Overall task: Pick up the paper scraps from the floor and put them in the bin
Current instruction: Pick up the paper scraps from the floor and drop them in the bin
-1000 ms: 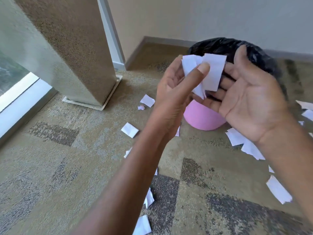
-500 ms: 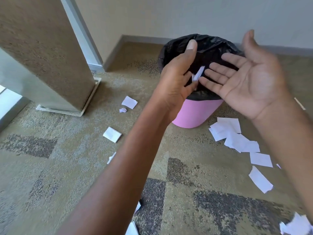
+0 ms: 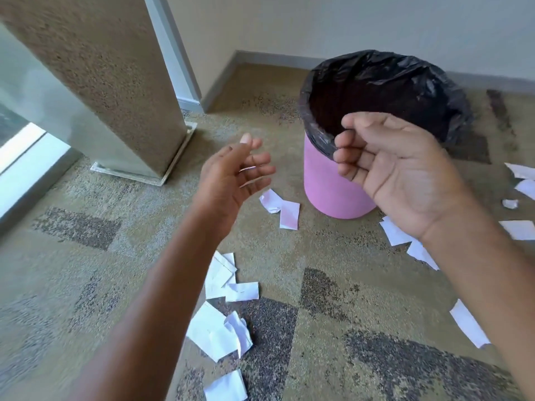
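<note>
Hands emptied: left hand [image 3: 234,172] and right hand [image 3: 399,172] hung open, holding nothing, the earlier handful gone into the bin [image 3: 338,192] at upper right. Paper scraps [image 3: 217,331] remained across the carpet [image 3: 86,285], lower centre and right edge, so more pickups were needed.

Both bare forearms stretched forward, left hand [image 3: 231,175] loose with fingers spread and palm turned inward, empty; right hand [image 3: 405,172] palm up, fingers curled in lightly, nothing held in either grip.
</note>
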Demonstrator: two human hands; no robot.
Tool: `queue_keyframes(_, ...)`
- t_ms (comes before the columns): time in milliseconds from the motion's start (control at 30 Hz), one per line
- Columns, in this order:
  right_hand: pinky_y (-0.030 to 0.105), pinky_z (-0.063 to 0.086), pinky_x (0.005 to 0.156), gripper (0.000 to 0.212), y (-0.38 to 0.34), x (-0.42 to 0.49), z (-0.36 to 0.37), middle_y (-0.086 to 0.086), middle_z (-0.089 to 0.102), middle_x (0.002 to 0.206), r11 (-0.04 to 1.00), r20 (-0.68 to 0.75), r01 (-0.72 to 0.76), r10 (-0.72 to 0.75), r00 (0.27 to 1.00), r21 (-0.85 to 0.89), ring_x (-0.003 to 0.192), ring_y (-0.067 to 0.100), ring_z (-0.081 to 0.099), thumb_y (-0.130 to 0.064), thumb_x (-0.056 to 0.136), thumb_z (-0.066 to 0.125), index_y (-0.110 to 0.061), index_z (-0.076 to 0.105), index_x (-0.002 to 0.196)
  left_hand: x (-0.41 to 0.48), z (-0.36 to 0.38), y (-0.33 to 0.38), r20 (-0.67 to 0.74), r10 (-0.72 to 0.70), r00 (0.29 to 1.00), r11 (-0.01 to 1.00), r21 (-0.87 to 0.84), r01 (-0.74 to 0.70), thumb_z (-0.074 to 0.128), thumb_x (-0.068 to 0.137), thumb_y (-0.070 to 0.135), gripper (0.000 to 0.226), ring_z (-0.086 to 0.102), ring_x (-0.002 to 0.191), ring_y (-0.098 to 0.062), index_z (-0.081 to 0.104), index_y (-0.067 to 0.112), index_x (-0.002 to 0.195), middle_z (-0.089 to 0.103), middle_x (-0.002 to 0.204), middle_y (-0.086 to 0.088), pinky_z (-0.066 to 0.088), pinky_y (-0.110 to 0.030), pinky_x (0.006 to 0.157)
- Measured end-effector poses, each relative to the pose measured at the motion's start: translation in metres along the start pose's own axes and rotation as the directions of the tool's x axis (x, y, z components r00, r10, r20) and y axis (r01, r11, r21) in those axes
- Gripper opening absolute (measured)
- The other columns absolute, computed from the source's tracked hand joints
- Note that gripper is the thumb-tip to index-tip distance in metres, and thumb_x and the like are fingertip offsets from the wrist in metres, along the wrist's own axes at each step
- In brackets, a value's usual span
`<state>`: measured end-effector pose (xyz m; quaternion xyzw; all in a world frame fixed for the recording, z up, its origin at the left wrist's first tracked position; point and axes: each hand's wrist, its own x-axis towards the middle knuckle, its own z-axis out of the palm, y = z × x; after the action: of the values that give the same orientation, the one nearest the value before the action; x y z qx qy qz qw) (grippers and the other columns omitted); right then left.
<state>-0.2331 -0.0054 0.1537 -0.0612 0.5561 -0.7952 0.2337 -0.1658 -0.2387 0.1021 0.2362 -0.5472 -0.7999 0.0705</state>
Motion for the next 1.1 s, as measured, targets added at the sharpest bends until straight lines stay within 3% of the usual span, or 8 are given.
queue_keyframes(200,0.034,0.058,0.075,0.013,0.064,0.017,0.021,0.023,0.075,0.095,0.950,0.111,0.014,0.022,0.994,-0.311,0.082,0.026,0.070,-0.008,0.100,0.071,0.001,0.073,0.110,0.020,-0.114,-0.073,-0.313,-0.007,0.950,0.861,0.480,0.165,0.073,0.100,0.024,0.032,0.070,0.113,-0.024,0.069,0.010,0.128,0.074,0.116,-0.005,0.054,-0.039,0.088)
queue_keyframes(367,0.037,0.059,0.072,0.009,0.134,0.050,0.006,0.015,0.077,0.093,0.819,0.064,0.000,0.045,0.997,-0.573,0.082,0.017,0.073,-0.011,0.097,0.076,-0.018,0.078,0.100,0.038,-0.166,-0.118,-0.362,0.052,0.931,0.616,0.745,0.256,0.080,0.074,0.050,0.073,0.069,0.111,-0.028,0.061,0.026,0.141,0.071,0.123,-0.009,0.058,-0.050,0.099)
queue_keyframes(500,0.034,0.059,0.083,0.018,0.180,0.072,-0.017,-0.002,0.076,0.104,0.595,0.037,-0.009,0.065,0.997,-0.804,0.091,0.015,0.071,-0.014,0.093,0.077,-0.024,0.076,0.108,0.049,-0.163,-0.121,-0.271,0.131,0.954,0.336,0.917,0.215,0.085,0.079,0.057,0.089,0.058,0.131,-0.032,0.051,0.019,0.153,0.060,0.148,-0.008,0.050,-0.046,0.104)
queue_keyframes(633,0.035,0.047,0.100,0.046,0.210,0.092,-0.027,0.009,0.070,0.131,0.262,0.088,0.071,0.055,0.995,-0.962,0.120,0.030,0.064,-0.011,0.091,0.075,-0.011,0.067,0.136,0.055,-0.155,-0.128,-0.259,0.114,0.959,0.177,0.955,0.237,0.084,0.078,0.065,0.099,0.042,0.143,-0.036,0.044,0.019,0.157,0.047,0.155,-0.011,0.042,-0.048,0.111)
queue_keyframes(733,0.044,0.047,0.107,0.060,0.225,0.100,-0.028,0.015,0.062,0.141,0.117,0.122,0.109,0.108,0.987,-0.987,0.130,0.036,0.058,-0.018,0.088,0.081,-0.006,0.056,0.141,0.056,-0.156,-0.133,-0.270,0.140,0.953,0.171,0.954,0.245,0.085,0.078,0.062,0.096,0.043,0.139,-0.037,0.048,0.019,0.155,0.048,0.149,-0.012,0.045,-0.048,0.107)
queue_keyframes(933,0.045,0.049,0.097,0.073,0.231,0.096,-0.022,0.013,0.060,0.133,-0.109,0.172,0.177,0.049,0.984,-0.978,0.119,0.038,0.059,-0.025,0.081,0.090,-0.010,0.052,0.142,0.054,-0.163,-0.129,-0.239,0.117,0.964,0.225,0.952,0.208,0.086,0.077,0.057,0.088,0.045,0.135,-0.031,0.054,0.020,0.150,0.050,0.141,-0.009,0.049,-0.046,0.102)
queue_keyframes(1000,0.044,0.052,0.089,0.061,0.233,0.094,-0.024,0.009,0.061,0.128,-0.075,0.168,0.166,-0.025,0.985,-0.983,0.112,0.036,0.061,-0.017,0.081,0.089,-0.015,0.057,0.133,0.052,-0.166,-0.129,-0.227,0.121,0.966,0.266,0.945,0.189,0.087,0.077,0.049,0.083,0.048,0.132,-0.030,0.055,0.019,0.147,0.051,0.138,-0.009,0.049,-0.045,0.101)
queue_keyframes(1100,0.044,0.055,0.085,0.049,0.231,0.099,-0.023,0.007,0.069,0.122,0.143,0.136,0.144,-0.064,0.989,-0.979,0.107,0.033,0.066,-0.009,0.081,0.088,-0.018,0.063,0.122,0.050,-0.170,-0.129,-0.215,0.119,0.969,0.326,0.931,0.166,0.087,0.077,0.042,0.075,0.052,0.125,-0.027,0.058,0.019,0.141,0.052,0.132,-0.007,0.051,-0.045,0.099)
